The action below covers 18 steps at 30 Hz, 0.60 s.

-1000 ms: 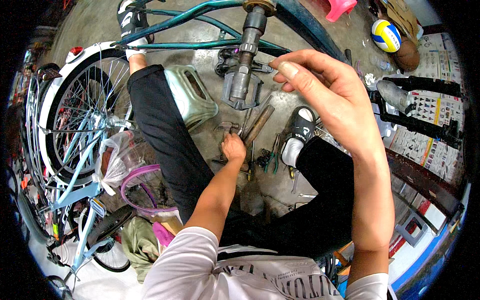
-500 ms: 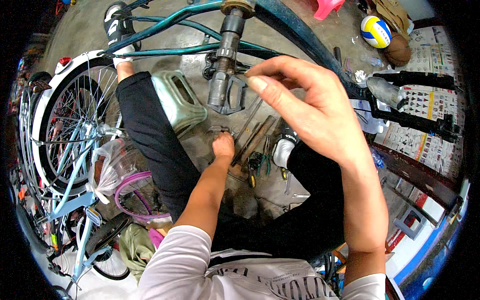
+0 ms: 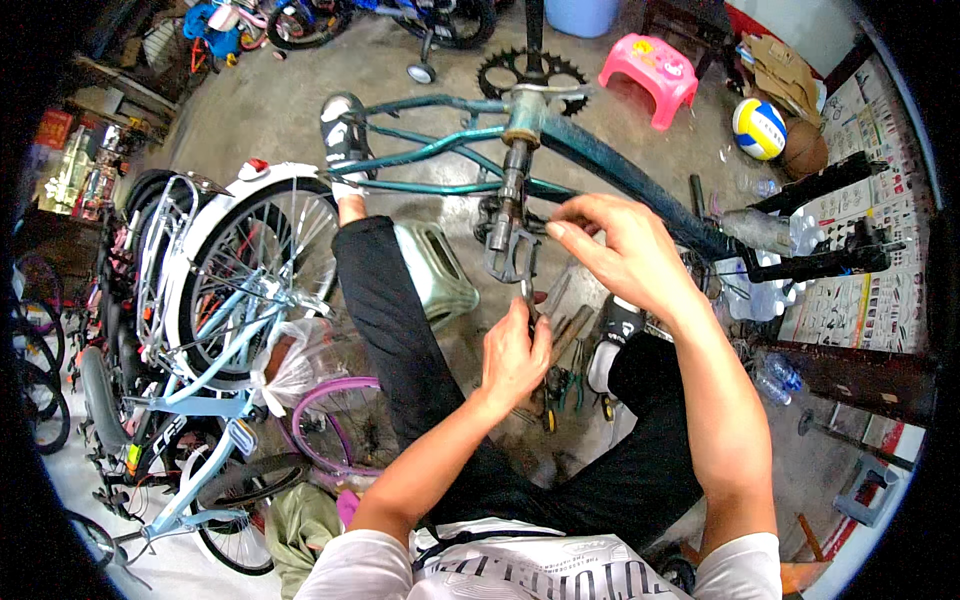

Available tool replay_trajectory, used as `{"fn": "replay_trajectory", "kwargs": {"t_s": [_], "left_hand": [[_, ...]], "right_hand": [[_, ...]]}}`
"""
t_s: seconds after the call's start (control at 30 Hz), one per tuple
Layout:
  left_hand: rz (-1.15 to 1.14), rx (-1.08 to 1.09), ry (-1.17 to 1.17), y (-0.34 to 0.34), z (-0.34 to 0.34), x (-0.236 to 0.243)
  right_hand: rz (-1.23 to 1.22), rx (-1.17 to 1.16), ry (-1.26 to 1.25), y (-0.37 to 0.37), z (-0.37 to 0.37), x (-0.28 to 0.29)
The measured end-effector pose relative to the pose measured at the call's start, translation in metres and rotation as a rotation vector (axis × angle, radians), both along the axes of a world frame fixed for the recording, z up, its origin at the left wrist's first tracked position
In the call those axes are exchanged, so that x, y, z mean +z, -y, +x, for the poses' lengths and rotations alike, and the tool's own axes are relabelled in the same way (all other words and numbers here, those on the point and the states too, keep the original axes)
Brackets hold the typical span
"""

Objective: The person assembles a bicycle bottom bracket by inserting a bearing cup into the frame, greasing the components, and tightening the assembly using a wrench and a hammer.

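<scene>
My left hand (image 3: 513,355) grips a tool with a dark metal end, apparently a hammer (image 3: 529,296), held upright just below a bicycle pedal (image 3: 519,258). Fingers and palm hide most of it. My right hand (image 3: 630,245) hovers right of the pedal, its fingers loosely curled, thumb and forefinger a little apart; I see nothing between them. A threaded, cylindrical metal tool (image 3: 514,180) sticks out toward me from the bottom bracket shell (image 3: 524,115) of a dark teal bicycle frame (image 3: 620,165). On the shell's far side is a black chainring (image 3: 500,80).
A pale green metal stand (image 3: 440,275) stands beside my left leg. Several hand tools (image 3: 570,335) lie on the floor between my feet. A light blue bicycle (image 3: 200,400) and a purple wheel rim (image 3: 330,425) are at left. At far right are a pink stool (image 3: 650,75) and a volleyball (image 3: 758,128).
My left hand has risen from the floor with the hammer, up to the pedal. My right hand stays beside the pedal. The view has shifted, showing more of the far floor.
</scene>
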State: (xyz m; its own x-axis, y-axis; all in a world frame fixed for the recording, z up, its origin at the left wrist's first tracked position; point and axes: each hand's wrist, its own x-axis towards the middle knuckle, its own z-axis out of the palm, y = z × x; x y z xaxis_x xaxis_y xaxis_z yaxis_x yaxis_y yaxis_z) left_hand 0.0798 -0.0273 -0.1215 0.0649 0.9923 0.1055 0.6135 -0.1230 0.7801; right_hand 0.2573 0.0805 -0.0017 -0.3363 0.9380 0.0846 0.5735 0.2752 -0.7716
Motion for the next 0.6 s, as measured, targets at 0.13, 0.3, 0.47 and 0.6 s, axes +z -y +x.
{"fn": "replay_trajectory", "kwargs": {"t_s": [0.13,0.3,0.47,0.6], "left_hand": [[-0.205,0.103,0.710,-0.028,0.010,0.110],[-0.264,0.117,1.033,-0.086,0.005,0.139],[-0.218,0.220,0.686,-0.059,-0.003,0.119],[0.118,0.400,0.297,-0.042,-0.021,0.085]], "right_hand": [[-0.231,0.076,-0.163,0.022,0.015,0.017],[-0.110,0.196,-0.066,0.032,0.025,0.023],[-0.121,-0.139,-0.054,0.022,0.030,0.040],[0.045,-0.208,-0.210,0.008,0.051,0.016]]}}
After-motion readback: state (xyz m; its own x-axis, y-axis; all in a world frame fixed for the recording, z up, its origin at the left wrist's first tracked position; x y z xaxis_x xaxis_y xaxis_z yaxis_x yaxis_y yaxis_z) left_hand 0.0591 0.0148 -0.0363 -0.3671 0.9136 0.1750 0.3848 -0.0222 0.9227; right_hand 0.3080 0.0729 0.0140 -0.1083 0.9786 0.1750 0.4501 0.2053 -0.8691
